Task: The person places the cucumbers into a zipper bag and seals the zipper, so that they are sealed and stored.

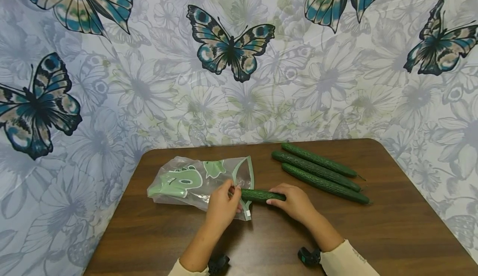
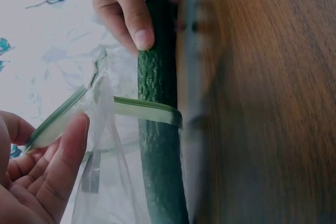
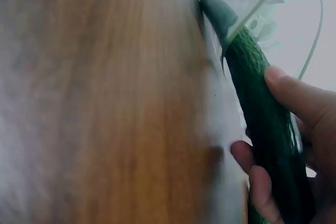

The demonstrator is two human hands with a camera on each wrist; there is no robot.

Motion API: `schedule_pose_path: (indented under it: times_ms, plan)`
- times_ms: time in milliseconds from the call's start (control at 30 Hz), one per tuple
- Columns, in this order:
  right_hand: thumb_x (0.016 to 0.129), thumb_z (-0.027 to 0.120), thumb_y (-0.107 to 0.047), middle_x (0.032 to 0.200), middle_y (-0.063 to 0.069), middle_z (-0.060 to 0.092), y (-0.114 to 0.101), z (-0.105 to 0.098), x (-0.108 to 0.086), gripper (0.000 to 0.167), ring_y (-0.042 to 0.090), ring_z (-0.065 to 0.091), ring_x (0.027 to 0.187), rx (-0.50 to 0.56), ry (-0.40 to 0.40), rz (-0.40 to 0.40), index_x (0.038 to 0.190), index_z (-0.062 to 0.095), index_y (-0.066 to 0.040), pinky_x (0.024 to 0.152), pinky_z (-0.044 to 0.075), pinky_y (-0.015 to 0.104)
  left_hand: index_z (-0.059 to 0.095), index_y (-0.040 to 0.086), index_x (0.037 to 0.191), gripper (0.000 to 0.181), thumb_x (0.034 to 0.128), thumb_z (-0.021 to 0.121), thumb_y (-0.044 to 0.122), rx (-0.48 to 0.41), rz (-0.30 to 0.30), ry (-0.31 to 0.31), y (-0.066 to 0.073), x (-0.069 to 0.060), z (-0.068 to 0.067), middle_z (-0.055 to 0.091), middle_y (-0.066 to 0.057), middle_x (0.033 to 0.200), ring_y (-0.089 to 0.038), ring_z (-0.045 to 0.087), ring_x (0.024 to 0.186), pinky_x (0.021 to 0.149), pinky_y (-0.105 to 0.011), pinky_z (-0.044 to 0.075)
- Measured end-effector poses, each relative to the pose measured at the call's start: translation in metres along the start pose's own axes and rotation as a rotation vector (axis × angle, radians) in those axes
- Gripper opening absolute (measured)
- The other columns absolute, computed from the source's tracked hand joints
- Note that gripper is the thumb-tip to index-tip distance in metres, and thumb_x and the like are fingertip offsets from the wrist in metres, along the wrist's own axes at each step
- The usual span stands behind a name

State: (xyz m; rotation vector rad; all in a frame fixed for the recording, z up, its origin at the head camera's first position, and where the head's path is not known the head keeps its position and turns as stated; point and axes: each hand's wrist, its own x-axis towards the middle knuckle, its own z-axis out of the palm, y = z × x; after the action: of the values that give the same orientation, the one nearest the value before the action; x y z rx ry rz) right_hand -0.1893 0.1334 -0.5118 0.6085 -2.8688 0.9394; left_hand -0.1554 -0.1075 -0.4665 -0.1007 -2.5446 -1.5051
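Observation:
A clear zip bag with green frog prints (image 1: pixel 175 182) lies on the table, its green-edged mouth facing right. My left hand (image 1: pixel 221 205) pinches the bag's edge at the mouth; in the left wrist view the thumb and fingers of that hand (image 2: pixel 44 174) hold the green strip. My right hand (image 1: pixel 295 203) grips a cucumber (image 1: pixel 259 195) near one end. The other end of the cucumber (image 2: pixel 160 156) is inside the bag, past the green rim. In the right wrist view, the right hand's thumb and fingers (image 3: pixel 310 114) curl round the cucumber (image 3: pixel 257 87).
Three more cucumbers (image 1: pixel 321 170) lie side by side at the back right of the brown table (image 1: pixel 403 226), beyond my right hand. A cloth with butterfly prints (image 1: pixel 239 110) hangs behind the table's back edge.

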Motion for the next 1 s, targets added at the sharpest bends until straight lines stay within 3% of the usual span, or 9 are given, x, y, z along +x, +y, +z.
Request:
schedule_pose_path:
  times_ms: [133, 333, 467, 733, 1000]
  plan:
    - [0.088, 0.075, -0.044, 0.115, -0.004, 0.072, 0.005, -0.002, 0.001, 0.041, 0.020, 0.068, 0.110, 0.062, -0.075, 0.005, 0.119, 0.073, -0.018, 0.096, 0.057, 0.045, 0.053, 0.010, 0.082, 0.017, 0.0981, 0.059, 0.013, -0.006, 0.001, -0.002, -0.001, 0.001, 0.000, 0.062, -0.005, 0.070, -0.011, 0.064, 0.046, 0.042, -0.023, 0.055]
    - [0.088, 0.078, -0.035, 0.125, 0.002, 0.067, 0.015, -0.009, -0.001, 0.042, 0.029, 0.062, 0.121, 0.238, -0.197, 0.101, 0.125, 0.069, -0.015, 0.104, 0.052, 0.053, 0.054, 0.008, 0.082, 0.017, 0.0974, 0.060, 0.009, -0.024, 0.017, 0.007, -0.002, 0.001, 0.000, 0.062, -0.006, 0.069, -0.012, 0.064, 0.046, 0.042, -0.023, 0.055]
    - [0.090, 0.077, -0.030, 0.131, 0.005, 0.064, 0.021, -0.014, -0.005, 0.039, 0.034, 0.059, 0.125, 0.294, -0.249, 0.149, 0.125, 0.068, -0.016, 0.104, 0.050, 0.056, 0.055, 0.010, 0.082, 0.017, 0.0978, 0.060, 0.010, -0.028, 0.019, 0.017, -0.002, 0.002, -0.001, 0.062, -0.004, 0.068, -0.013, 0.064, 0.046, 0.042, -0.025, 0.056]
    - [0.095, 0.069, -0.039, 0.143, 0.005, 0.061, 0.026, -0.011, -0.008, 0.042, 0.034, 0.050, 0.139, 0.317, -0.205, 0.193, 0.135, 0.064, -0.025, 0.113, 0.042, 0.060, 0.056, 0.011, 0.083, 0.016, 0.0982, 0.060, 0.014, -0.012, 0.025, 0.009, -0.001, 0.002, -0.001, 0.064, -0.003, 0.072, -0.012, 0.064, 0.047, 0.043, -0.024, 0.055]
    - [0.095, 0.069, -0.037, 0.143, 0.005, 0.060, 0.017, -0.007, -0.007, 0.043, 0.032, 0.051, 0.138, 0.349, -0.133, 0.169, 0.135, 0.064, -0.023, 0.113, 0.042, 0.058, 0.055, 0.013, 0.082, 0.018, 0.0988, 0.061, 0.016, 0.004, 0.039, 0.014, -0.001, 0.001, 0.000, 0.065, -0.002, 0.076, -0.011, 0.064, 0.046, 0.042, -0.024, 0.055]
